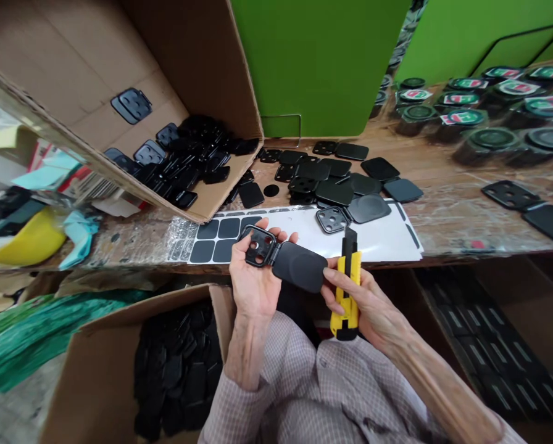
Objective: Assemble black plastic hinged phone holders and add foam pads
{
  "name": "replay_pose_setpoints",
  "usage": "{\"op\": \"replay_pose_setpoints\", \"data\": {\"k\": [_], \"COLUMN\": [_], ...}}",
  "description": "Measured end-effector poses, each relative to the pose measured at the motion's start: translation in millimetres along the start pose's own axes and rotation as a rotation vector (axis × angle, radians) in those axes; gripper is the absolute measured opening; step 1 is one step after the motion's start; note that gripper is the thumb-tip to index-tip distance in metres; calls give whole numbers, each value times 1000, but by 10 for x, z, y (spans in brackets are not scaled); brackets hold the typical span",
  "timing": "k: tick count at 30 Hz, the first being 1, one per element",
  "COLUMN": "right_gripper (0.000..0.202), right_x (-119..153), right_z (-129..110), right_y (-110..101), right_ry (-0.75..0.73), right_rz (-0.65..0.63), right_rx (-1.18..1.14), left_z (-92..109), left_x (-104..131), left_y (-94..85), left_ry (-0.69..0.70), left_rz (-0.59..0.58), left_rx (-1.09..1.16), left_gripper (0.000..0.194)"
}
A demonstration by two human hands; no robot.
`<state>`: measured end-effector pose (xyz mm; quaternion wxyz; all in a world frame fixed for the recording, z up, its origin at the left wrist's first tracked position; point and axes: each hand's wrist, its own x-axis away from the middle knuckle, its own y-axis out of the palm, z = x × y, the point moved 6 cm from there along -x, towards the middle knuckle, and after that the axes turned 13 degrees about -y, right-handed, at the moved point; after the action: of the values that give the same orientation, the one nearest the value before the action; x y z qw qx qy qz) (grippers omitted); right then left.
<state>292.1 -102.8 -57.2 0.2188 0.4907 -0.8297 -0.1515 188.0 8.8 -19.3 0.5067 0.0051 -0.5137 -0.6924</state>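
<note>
My left hand (257, 277) holds the framed half of an opened black hinged case (299, 266), the part with round holes. The smooth lid points right, and my right hand (357, 293) pinches its right edge. That same hand also holds a yellow utility knife (347, 302), upright, its tip pointing away from me. Behind the case, a white sheet (392, 246) lies on the bench beside a sheet of dark rounded-square stickers (229, 228). Another opened case (371, 208) rests on the white sheet.
Many black cases (334, 191) lie loose on the wooden bench (447, 209). A tipped cardboard box (253, 105) with more stands left, another box (95, 364) below. Green panels (323, 61) stand behind; wrapped round containers (494, 139) fill the back right.
</note>
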Motion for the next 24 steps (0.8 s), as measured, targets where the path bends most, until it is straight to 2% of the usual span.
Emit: {"op": "replay_pose_setpoints", "data": {"k": [7,10,13,16,20,22,24], "right_gripper": [35,35,27,25,37,36,34], "right_x": [28,34,4,12,113,178,227], "right_z": [-24,-92,-386,-705,-937,-996,-1031], "right_y": [28,-52,-102,119,540,675,724], "right_ry": [-50,-89,-342,-671,-939,-1021,-1079], "right_rz": [3,6,-17,-180,-428,-480,-497], "right_rx": [41,264,809,1211,1475,1553,1605], "left_z": [22,10,2,24,79,118,153], "left_x": [-13,25,67,111,223,292,351], "left_y": [12,51,82,83,147,181,199], "left_ry": [4,26,104,240,444,542,622], "left_rz": [-43,-66,-74,-24,-51,-65,-49], "left_rx": [-5,-71,-249,-531,-832,-925,-1000], "left_gripper": [29,26,27,27,26,26,25]}}
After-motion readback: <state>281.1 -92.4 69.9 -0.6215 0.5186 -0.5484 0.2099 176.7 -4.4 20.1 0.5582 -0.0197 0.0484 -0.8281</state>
